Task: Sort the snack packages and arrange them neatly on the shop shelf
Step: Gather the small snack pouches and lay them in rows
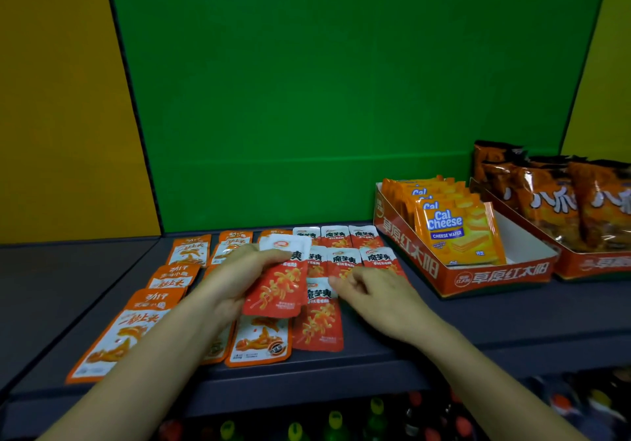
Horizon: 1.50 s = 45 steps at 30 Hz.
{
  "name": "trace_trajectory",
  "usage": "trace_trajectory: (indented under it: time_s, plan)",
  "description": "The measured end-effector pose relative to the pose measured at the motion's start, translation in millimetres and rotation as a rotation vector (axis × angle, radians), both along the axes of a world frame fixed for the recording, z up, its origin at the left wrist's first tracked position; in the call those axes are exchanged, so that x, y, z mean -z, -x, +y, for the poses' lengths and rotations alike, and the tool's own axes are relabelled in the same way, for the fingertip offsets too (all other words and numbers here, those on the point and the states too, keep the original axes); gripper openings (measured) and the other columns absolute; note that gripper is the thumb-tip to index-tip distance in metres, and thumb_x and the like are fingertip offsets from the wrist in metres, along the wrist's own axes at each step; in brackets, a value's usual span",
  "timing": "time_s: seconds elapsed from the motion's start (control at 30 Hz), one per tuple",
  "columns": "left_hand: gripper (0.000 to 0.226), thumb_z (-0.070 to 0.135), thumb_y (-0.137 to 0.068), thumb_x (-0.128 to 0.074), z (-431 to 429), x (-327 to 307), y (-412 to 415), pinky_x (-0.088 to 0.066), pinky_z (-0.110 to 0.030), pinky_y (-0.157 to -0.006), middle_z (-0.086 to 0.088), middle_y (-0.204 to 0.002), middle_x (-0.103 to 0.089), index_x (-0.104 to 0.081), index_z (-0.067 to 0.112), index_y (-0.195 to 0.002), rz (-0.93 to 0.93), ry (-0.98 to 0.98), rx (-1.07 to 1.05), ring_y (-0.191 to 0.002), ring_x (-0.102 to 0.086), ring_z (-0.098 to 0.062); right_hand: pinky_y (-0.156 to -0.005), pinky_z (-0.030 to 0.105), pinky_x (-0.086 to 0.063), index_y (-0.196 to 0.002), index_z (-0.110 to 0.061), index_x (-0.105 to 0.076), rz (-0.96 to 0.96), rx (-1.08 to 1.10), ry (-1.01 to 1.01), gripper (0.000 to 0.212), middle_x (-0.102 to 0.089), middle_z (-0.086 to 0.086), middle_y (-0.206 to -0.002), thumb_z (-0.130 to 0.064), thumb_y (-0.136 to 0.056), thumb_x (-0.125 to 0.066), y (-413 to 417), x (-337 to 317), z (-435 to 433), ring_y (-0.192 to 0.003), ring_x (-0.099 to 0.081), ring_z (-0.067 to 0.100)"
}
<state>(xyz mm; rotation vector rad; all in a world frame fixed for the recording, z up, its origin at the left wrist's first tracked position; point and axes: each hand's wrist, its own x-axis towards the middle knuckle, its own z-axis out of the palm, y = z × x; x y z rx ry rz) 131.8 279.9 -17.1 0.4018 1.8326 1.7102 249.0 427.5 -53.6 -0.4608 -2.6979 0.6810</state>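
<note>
My left hand [235, 278] holds a small stack of red-and-white snack packets [278, 287] lifted above the grey shelf [478, 317]. My right hand [372, 295] hovers beside it, fingers curled, its fingertips at the top edge of a red packet lying flat [319, 324]; whether it pinches that packet is unclear. More red packets [345, 246] lie in two rows behind. Orange-and-white packets [119, 331] lie in rows to the left, some hidden under my left forearm.
A red cardboard tray [495, 278] holds Cal Cheese wafer packs [457, 234] at the right. Another tray with dark orange chip bags [560, 201] stands beyond it. Green back panel behind; bottles [334, 423] on the level below.
</note>
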Motion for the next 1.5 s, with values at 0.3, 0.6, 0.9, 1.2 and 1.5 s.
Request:
trace_trajectory:
  time_s: [0.3,0.6,0.9,1.2,1.5]
  plan:
    - [0.016,0.016,-0.091,-0.055,41,17,-33,-0.049,-0.022,-0.041,-0.008,-0.068,-0.058,-0.045,0.011,-0.103,-0.022,-0.065,0.073,-0.039,-0.059,-0.012,-0.059,0.029,-0.032,-0.059,-0.020,-0.042,0.087,0.057,0.145,0.044,-0.041,-0.007,-0.054,-0.052,-0.086,-0.053,-18,-1,10,-0.055,-0.038,0.006]
    - [0.014,0.014,-0.092,-0.055,52,20,-38,-0.048,-0.016,-0.046,0.003,-0.057,-0.068,-0.055,0.012,-0.078,0.202,0.066,0.281,-0.047,-0.063,-0.007,-0.084,0.047,-0.048,-0.077,0.005,-0.053,0.169,0.055,0.287,0.046,-0.065,0.026,-0.095,-0.039,-0.092,-0.052,-55,2,41,-0.094,-0.062,0.037]
    - [0.029,0.022,-0.086,-0.065,56,26,-31,-0.039,-0.026,-0.058,0.002,-0.055,-0.049,-0.044,0.015,-0.067,0.598,0.242,0.214,-0.053,-0.047,-0.013,-0.079,0.040,-0.053,-0.060,-0.018,-0.053,0.024,0.156,0.155,0.039,-0.072,0.006,-0.084,-0.044,-0.090,-0.054,-71,10,64,-0.084,-0.067,0.017]
    - [0.035,0.047,-0.088,-0.054,62,31,-27,-0.032,-0.028,-0.060,0.008,-0.067,-0.044,-0.041,0.021,-0.069,1.110,0.633,0.165,-0.074,-0.044,-0.014,-0.072,0.031,-0.048,-0.066,-0.023,-0.056,0.022,0.241,-0.016,0.036,-0.060,-0.009,-0.067,-0.052,-0.087,-0.053,-68,16,64,-0.074,-0.059,0.008]
    - [0.035,0.049,-0.089,-0.050,65,31,-34,-0.043,-0.035,-0.085,-0.006,-0.100,-0.062,-0.052,0.014,-0.086,1.216,0.780,0.168,-0.103,-0.048,-0.022,-0.065,0.025,-0.042,-0.067,-0.022,-0.053,0.038,0.284,-0.107,0.034,-0.062,-0.007,-0.074,-0.047,-0.090,-0.052,-63,15,60,-0.077,-0.058,0.011]
